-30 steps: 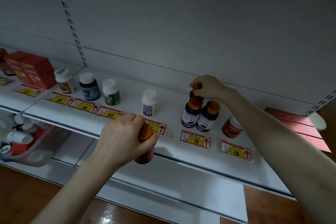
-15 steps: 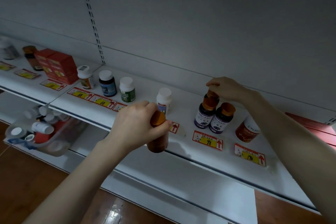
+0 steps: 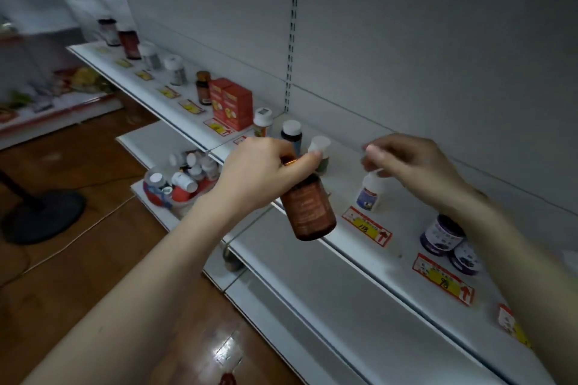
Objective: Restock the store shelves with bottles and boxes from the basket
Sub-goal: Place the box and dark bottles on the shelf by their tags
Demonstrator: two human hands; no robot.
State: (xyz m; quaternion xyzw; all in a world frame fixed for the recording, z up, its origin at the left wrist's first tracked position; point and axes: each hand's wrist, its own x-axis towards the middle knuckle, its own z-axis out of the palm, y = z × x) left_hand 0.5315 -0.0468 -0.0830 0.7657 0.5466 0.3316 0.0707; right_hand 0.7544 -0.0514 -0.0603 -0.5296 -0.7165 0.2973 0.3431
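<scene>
The left hand (image 3: 266,172) is gripping a brown bottle (image 3: 308,206) by its cap, dangling it just before the shelf (image 3: 369,247) edge, while the right hand (image 3: 409,162) is hovering half-curled, empty; rigid, smooth, likely light, better gripped around the body.

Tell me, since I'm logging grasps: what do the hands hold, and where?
Left hand grips the amber bottle by its cap end; right hand holds nothing.
</scene>
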